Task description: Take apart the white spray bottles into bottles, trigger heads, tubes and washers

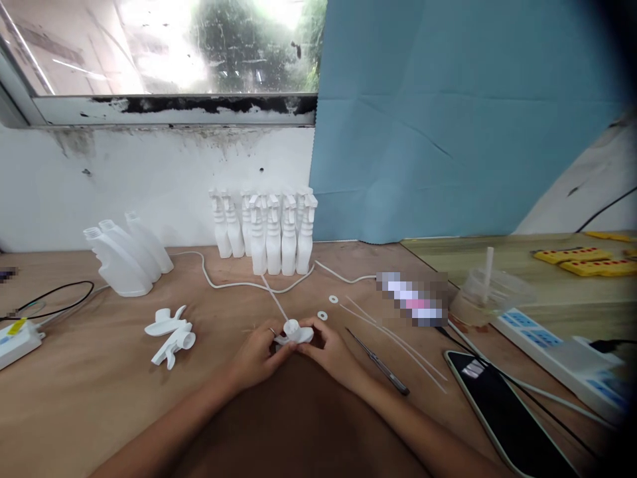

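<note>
Near the front of the brown table, both my hands grip one white trigger spray head (pixel 300 334). My left hand (pixel 257 356), with a ring on one finger, is closed on its left side, and my right hand (pixel 329 350) is closed on its right side. A thin white tube (pixel 275 297) sticks up out of the collar and leans left. Just beyond my right hand lie two white washers, one nearer (pixel 322 316) and one farther (pixel 333 300). Several loose thin tubes (pixel 398 338) and a slim pointed metal tool (pixel 381 365) lie to the right.
Two loose spray heads (pixel 172 332) lie at left, with several open bottles (pixel 124 262) behind. Several bottles with spray heads (pixel 273 236) stand by the wall. At right are a phone (pixel 502 411), a power strip (pixel 557 362), a plastic cup (pixel 475 299) and cables.
</note>
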Tool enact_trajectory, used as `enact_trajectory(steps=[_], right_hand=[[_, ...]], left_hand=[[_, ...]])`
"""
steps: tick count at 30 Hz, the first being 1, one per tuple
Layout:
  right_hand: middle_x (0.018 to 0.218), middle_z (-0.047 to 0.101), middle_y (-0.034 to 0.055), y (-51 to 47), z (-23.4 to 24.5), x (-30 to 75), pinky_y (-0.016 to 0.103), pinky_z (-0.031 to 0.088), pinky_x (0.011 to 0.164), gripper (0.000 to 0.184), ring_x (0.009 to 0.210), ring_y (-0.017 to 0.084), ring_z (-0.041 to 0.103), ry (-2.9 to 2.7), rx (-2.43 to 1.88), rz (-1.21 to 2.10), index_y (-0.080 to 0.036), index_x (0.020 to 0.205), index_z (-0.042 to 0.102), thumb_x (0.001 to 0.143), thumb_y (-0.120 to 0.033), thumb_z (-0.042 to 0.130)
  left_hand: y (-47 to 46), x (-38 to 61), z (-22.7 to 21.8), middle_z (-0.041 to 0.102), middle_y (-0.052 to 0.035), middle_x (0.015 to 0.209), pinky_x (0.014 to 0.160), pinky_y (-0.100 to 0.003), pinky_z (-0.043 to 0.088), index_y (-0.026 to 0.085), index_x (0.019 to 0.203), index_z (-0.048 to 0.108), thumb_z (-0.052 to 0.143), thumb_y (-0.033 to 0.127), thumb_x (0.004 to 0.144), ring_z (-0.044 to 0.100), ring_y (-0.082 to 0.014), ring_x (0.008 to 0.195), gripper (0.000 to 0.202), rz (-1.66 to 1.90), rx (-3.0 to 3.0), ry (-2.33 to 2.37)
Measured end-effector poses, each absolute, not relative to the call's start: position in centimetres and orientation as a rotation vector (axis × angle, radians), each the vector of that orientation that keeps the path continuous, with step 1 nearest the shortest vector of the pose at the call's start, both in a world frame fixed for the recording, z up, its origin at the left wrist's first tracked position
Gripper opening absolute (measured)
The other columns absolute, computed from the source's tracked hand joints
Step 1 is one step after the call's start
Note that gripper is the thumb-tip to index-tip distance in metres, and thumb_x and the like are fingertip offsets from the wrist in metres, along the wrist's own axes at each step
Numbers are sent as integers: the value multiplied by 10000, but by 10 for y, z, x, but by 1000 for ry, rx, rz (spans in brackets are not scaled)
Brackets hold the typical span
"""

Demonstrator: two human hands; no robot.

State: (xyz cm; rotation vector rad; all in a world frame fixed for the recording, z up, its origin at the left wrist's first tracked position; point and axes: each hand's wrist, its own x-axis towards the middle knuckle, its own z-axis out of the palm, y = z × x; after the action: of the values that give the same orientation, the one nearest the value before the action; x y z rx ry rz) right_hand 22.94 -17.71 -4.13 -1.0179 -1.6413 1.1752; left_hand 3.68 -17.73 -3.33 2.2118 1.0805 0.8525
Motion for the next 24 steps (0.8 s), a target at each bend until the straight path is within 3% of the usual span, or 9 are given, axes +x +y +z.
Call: enact_trajectory(steps=[4,6,9,12,14,18,21,24], right_hand=[[891,645,3,-175,-43,229,315,457,791,365,849,189,602,-1368,-979,1358,-212,851,515,650,-361,780],[866,641,-9,-176,-41,231,304,456,777,397,827,181,604,-1293,-994,1373,-217,837,501,620,-360,801],[852,645,-11,-178,-36,233,295,454,772,398,810,174,607,-1236,-1011,1387,-214,852,513,619,-346,807],[866,658,1,-178,-33,232,308,459,800,378,842,187,617,-1203,-981,1414,-210,882,539,636,-332,799],[905,664,14,-178,-32,230,329,476,798,367,860,206,626,-1169,-929,1445,-215,903,552,649,-338,788],[1168,620,43,-177,-30,230,355,490,788,477,962,233,612,-1113,-846,1472,-280,1143,539,707,-298,731],[1254,585,56,-176,-28,235,333,452,856,288,1105,246,543,-1136,-825,1521,-233,1013,655,726,-239,670],[1170,634,63,-174,-28,240,331,461,819,233,1020,240,586,-1105,-710,1722,-201,895,691,670,-169,643]], left_hand=[[-152,6,-12,641,-60,1031,816,-311,487,203,1152,550,507,398,894,594,-189,918,326,1129,2167,1257],[-128,-33,1,632,-38,990,821,-304,489,204,1087,566,529,392,881,594,-168,886,281,1493,2017,1578],[-100,-112,9,571,-10,1095,814,-268,487,222,1070,523,595,371,837,571,-143,940,286,1876,1519,2117],[-92,-184,-1,470,-71,1190,885,-377,461,187,1077,396,715,287,722,513,-201,1022,487,1942,1163,2337],[-92,-215,-15,459,-78,1127,912,-471,432,180,1014,355,783,290,630,508,-231,983,586,1892,990,2412],[-84,-243,-38,433,-103,1114,930,-478,423,139,1078,300,806,406,578,490,-271,1034,759,1779,987,2415],[-69,-252,-47,375,-162,1231,1008,-480,367,103,1178,243,822,462,541,427,-305,1157,932,1705,1138,2399],[-59,-261,-52,270,-239,1308,1026,-580,296,71,1253,105,783,523,578,333,-370,1226,1058,1651,1345,2378]])
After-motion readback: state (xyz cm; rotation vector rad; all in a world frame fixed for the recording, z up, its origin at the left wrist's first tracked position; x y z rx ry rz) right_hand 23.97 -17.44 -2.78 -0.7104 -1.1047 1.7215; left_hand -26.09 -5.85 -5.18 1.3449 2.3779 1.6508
